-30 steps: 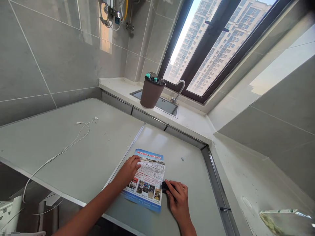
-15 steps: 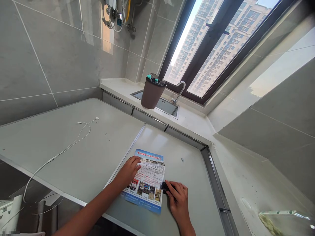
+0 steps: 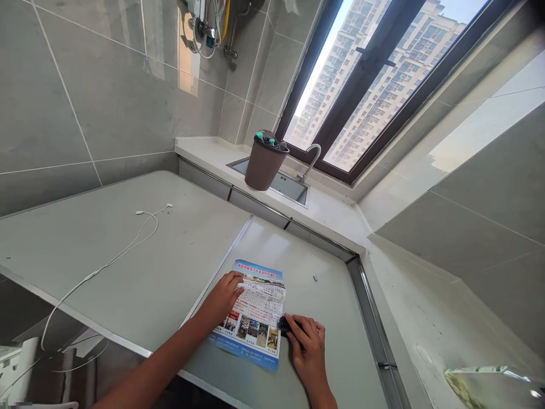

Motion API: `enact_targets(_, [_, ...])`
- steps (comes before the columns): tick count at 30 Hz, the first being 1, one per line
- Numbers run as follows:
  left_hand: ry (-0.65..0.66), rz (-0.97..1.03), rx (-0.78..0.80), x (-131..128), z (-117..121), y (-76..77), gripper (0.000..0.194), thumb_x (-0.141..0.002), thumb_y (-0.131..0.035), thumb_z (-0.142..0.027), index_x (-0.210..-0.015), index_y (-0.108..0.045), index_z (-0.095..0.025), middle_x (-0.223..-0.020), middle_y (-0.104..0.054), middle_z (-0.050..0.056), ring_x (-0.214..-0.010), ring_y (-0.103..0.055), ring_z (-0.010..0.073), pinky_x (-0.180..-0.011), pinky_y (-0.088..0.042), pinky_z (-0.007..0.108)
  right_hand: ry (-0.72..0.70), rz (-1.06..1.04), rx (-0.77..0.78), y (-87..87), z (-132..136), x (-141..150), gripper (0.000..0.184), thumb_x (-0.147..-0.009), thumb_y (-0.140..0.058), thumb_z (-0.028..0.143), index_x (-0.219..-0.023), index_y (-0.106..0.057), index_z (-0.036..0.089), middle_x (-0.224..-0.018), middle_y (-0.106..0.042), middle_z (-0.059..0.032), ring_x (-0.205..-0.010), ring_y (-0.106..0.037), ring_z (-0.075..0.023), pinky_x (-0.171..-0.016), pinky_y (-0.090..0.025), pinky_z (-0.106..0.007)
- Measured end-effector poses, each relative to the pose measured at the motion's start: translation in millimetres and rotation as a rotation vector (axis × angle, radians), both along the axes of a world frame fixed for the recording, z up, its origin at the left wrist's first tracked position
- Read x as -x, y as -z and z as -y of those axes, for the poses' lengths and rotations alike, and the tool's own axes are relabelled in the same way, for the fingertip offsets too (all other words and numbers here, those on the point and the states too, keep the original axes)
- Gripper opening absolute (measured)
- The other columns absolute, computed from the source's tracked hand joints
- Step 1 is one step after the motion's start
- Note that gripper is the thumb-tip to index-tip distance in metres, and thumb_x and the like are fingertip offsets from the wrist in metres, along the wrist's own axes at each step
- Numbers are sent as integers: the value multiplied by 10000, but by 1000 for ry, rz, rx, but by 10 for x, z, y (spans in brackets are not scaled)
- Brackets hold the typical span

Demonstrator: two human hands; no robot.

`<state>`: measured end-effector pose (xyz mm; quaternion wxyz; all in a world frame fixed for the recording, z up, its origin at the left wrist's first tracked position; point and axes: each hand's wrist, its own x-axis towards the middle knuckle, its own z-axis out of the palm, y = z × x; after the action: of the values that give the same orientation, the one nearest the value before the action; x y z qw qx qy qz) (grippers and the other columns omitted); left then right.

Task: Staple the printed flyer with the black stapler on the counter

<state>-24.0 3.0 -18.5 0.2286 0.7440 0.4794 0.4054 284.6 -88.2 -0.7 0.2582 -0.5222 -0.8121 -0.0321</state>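
Observation:
A printed leaflet with a blue top and bottom and rows of small photos lies on the table. My left hand rests on its left edge, fingers laid over the paper. At the leaflet's right edge my right hand grips a small black stapler, whose front end meets the paper. Most of the stapler is hidden under my fingers. A tiny grey piece, perhaps a strip of staples, lies to the right of the leaflet.
A white cable runs over the left part of the table. Behind, a brown bin with bottles or bags in it stands by the sink and tap. A ledge borders the right side.
Both hands, the leaflet and the stapler keep nearly the same place. The camera view has shifted very slightly.

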Motion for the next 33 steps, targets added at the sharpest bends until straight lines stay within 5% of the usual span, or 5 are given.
enact_targets(10, [8, -21, -4, 9, -4, -18, 222, -998, -492, -243, -1152, -651, -222, -1262, -630, 87, -1192, -607, 241, -1076, -503, 451, 108, 54, 132, -101, 48, 141, 513, -964, -467, 139, -1391, -560, 407, -1128, -644, -36, -1034, -576, -237, -919, -394, -449])
enact_targets(19, [-18, -44, -19, 4, -30, 61, 227, -990, -512, -236, -1175, -645, -234, -1285, -624, 73, -1225, -595, 240, -1098, -488, 438, 242, 186, 170, -149, 84, 305, 832, -709, -429, -65, -1335, -596, 458, -1105, -620, -31, -1069, -553, -268, -1048, -356, -550])
enact_targets(25, [-24, -69, -19, 17, -74, 151, 257, -988, -500, -238, -1199, -645, -221, -1300, -627, 93, -1225, -596, 254, -1089, -495, 473, 264, 244, 148, -142, 68, 391, 774, -734, -464, -50, -1300, -615, 455, -1144, -640, -45, -1115, -548, -300, -1092, -281, -648])
enact_targets(30, [-69, -109, -52, 22, -118, 283, 322, -964, -516, -215, -1260, -642, -212, -1373, -612, 110, -1280, -576, 273, -1103, -492, 495, 161, 16, 232, -189, 95, 188, 710, -857, -413, 30, -1468, -470, 386, -1235, -629, -52, -1129, -577, -246, -983, -482, -436])
enact_targets(33, [-64, -146, -78, 24, -136, 341, 334, -954, -523, -204, -1260, -657, -211, -1411, -608, 107, -1306, -567, 278, -1120, -482, 500, 217, -140, 229, -109, 163, -54, 537, -923, -397, 120, -1414, -527, 293, -1263, -630, -64, -1156, -584, -231, -962, -507, -369])
